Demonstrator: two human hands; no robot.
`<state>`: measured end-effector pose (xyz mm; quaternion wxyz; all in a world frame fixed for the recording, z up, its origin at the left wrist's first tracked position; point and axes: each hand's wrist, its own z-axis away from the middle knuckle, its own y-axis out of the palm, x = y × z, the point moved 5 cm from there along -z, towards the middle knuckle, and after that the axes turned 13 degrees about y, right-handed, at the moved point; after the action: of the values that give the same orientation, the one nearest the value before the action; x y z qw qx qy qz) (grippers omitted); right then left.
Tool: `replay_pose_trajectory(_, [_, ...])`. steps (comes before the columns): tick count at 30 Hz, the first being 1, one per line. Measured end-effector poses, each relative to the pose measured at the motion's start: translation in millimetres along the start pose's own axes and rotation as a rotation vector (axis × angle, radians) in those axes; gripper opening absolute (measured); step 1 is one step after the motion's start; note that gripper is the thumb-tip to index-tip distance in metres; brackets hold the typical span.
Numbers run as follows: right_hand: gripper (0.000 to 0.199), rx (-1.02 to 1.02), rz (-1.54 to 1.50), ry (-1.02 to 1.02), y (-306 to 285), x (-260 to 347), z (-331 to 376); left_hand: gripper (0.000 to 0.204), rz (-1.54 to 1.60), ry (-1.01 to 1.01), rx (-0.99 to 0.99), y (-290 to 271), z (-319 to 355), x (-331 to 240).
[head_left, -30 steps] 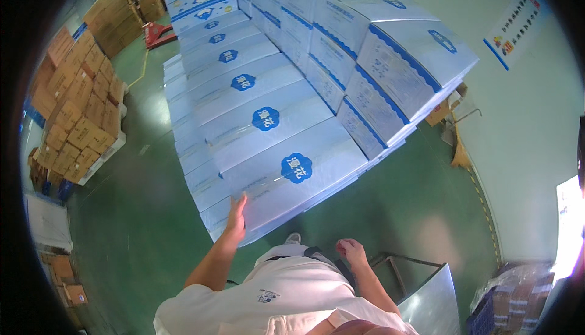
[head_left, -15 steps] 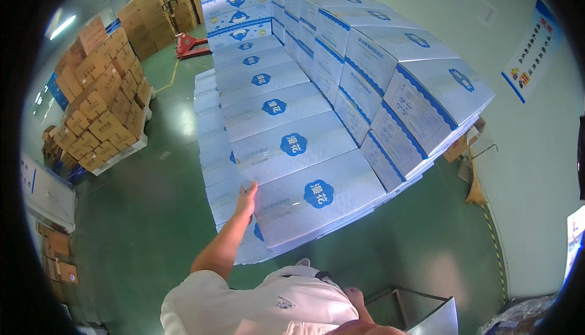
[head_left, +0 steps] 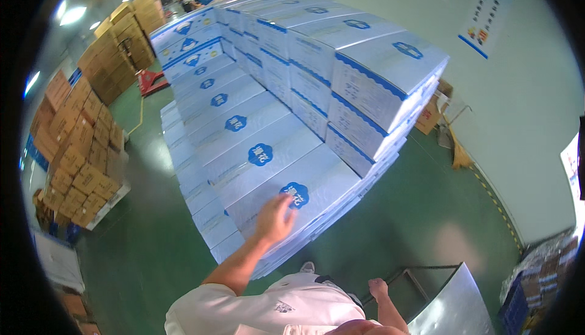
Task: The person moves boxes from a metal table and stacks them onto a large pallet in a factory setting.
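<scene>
My left hand is over the near end of a stack of pale blue-and-white cartons. Its thumb and fingers are apart and hold nothing. The fingertips overlap the blue badge on the closest carton's top; whether they touch it I cannot tell. Low at my right side hangs my right hand, small in view, with fingers loosely curled and nothing visible in them. Beside it is a dark metal frame with a shiny sheet surface. Along the right of the stack, more cartons of the same kind rise several layers higher.
Brown cartons on a pallet stand at the left, with taller brown stacks behind. A red pallet jack sits beyond the stack. At the right wall are a broom and an opened brown carton. Wrapped goods lie lower right.
My left hand has moved right, from the near carton's left edge onto its top near the badge. The view has shifted, so the stack appears farther left. My right hand now shows more clearly.
</scene>
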<state>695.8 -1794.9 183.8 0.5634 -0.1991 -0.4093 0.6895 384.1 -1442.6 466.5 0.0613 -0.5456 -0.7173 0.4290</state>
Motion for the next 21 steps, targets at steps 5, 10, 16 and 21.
replay_pose_trajectory(5, [0.039, 0.116, -0.147, 0.113, 48, -48, 31, 0.045, 0.431, 0.262, 0.594, 80, -16, -118])
replay_pose_trajectory(10, [0.040, 0.179, -0.026, 0.142, 61, -96, 78, 0.053, 0.611, 0.264, 1.161, 161, 64, -150])
replay_pose_trajectory(16, [0.036, 0.087, -0.383, 0.473, 42, -185, 131, 0.053, 0.320, 0.347, 1.568, 258, 176, -111])
replay_pose_trajectory(21, [0.035, -0.096, -0.577, 0.632, -5, -244, 142, 0.048, 0.379, 0.068, 1.629, 318, 255, -32])
